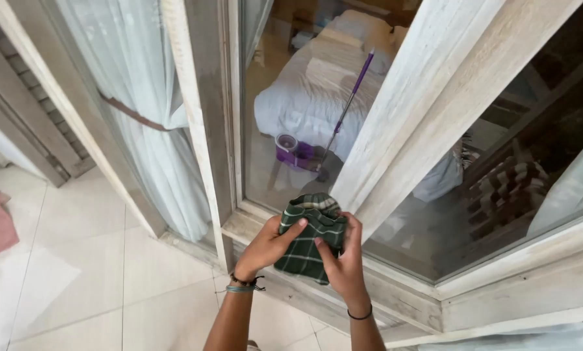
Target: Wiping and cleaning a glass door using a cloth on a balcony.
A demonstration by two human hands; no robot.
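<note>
Both hands' grip, left hand [268, 246] and right hand [344, 260], bunches the green plaid cloth [307, 237] between them.

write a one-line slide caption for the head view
Both hands, left hand and right hand, hold a folded green plaid cloth before a whitewashed glass door.

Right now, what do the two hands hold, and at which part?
Both hold a folded green checked cloth: the left hand on its left side, the right hand on its right side.

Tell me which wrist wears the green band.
The left wrist: it carries a green band beside a black cord. The right wrist has only a thin black band.
</note>
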